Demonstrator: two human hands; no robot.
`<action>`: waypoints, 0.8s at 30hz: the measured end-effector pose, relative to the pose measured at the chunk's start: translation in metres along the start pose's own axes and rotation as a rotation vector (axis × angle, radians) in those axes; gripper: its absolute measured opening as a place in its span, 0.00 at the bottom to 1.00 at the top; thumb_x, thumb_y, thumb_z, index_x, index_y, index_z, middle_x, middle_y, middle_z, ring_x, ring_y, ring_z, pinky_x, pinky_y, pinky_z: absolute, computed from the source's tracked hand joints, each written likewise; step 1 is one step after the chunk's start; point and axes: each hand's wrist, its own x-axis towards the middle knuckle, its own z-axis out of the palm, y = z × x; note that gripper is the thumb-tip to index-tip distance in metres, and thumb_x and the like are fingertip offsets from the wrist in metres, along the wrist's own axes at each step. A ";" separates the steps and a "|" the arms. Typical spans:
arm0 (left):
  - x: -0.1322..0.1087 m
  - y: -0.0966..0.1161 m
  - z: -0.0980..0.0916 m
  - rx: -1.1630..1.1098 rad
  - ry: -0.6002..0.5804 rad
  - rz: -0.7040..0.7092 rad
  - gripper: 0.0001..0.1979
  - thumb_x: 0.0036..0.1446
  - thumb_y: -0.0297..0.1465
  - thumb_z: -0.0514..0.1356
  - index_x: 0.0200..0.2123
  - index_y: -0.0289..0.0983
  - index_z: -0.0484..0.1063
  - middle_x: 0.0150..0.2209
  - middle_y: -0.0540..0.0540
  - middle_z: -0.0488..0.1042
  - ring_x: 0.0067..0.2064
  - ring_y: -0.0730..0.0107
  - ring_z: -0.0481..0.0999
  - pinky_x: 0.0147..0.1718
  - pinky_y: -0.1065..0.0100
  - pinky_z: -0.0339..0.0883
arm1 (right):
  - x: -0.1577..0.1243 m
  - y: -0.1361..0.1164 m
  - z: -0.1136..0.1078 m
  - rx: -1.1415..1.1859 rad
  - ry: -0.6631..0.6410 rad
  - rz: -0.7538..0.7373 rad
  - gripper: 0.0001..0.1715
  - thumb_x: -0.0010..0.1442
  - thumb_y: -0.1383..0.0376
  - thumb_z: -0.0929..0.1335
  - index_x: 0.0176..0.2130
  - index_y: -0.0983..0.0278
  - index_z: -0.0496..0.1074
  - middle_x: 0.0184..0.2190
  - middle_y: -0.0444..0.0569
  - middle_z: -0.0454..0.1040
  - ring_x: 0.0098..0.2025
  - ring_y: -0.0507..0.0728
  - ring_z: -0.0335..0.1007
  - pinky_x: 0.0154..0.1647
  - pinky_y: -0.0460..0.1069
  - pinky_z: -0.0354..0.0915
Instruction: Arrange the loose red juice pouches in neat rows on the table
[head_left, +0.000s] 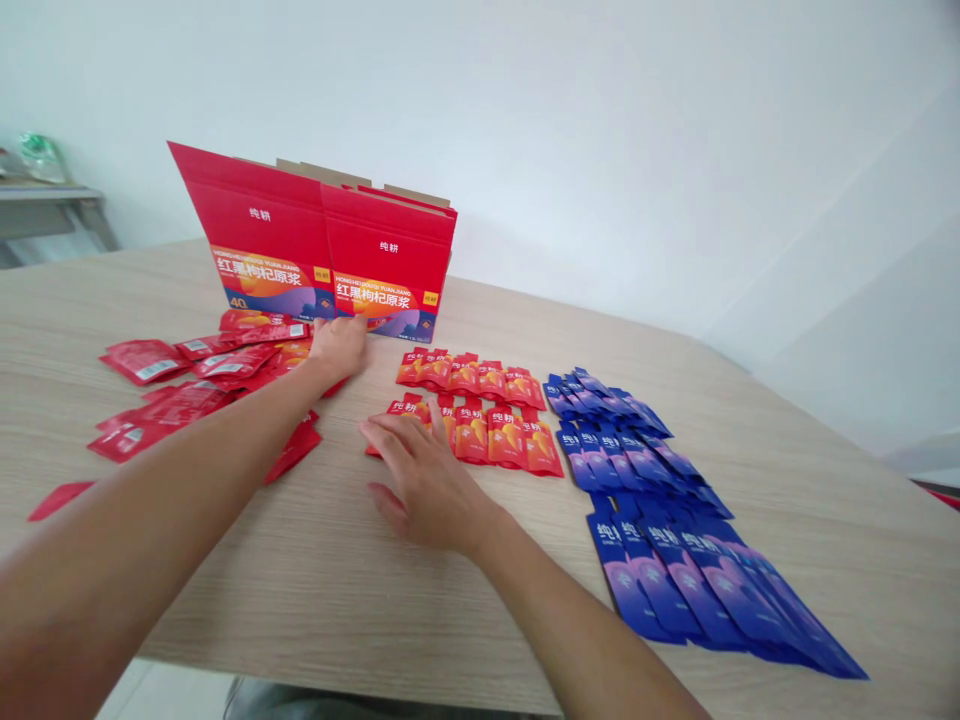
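Red sachets (480,425) are lying in two rows under the right hand (424,480), its grip spread flat and empty, while the left hand (339,345), fingers hidden, is reaching into the loose pile (202,385) beside the boxes (322,250), where a nudge could scatter the rows.

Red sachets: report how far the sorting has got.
Done: two neat rows of red sachets lie face up mid-table, and the blue sachets lie in overlapping rows to the right. In hand: the right hand rests flat at the near row's left end, and the left hand reaches into the loose red pile. Left: that scattered pile, before the red boxes.
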 end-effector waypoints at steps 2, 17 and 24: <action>-0.007 0.007 -0.007 -0.219 0.100 -0.059 0.19 0.67 0.25 0.54 0.57 0.28 0.76 0.52 0.23 0.82 0.57 0.36 0.81 0.59 0.46 0.68 | 0.001 0.006 0.001 -0.007 0.020 0.026 0.35 0.70 0.64 0.71 0.71 0.60 0.63 0.68 0.57 0.70 0.70 0.65 0.65 0.81 0.74 0.31; -0.127 0.102 -0.015 -1.915 -0.482 -0.119 0.15 0.55 0.22 0.66 0.47 0.37 0.77 0.36 0.46 0.82 0.31 0.69 0.82 0.29 0.71 0.76 | 0.004 0.041 -0.057 -0.158 0.194 0.271 0.61 0.57 0.59 0.79 0.78 0.59 0.51 0.77 0.64 0.53 0.78 0.74 0.50 0.76 0.77 0.51; -0.133 0.105 -0.013 -1.934 -0.542 -0.040 0.17 0.56 0.24 0.69 0.49 0.37 0.77 0.36 0.46 0.82 0.31 0.67 0.83 0.28 0.70 0.77 | -0.008 0.045 -0.076 -0.155 0.085 0.318 0.66 0.54 0.58 0.81 0.78 0.65 0.50 0.77 0.67 0.50 0.79 0.73 0.49 0.77 0.72 0.55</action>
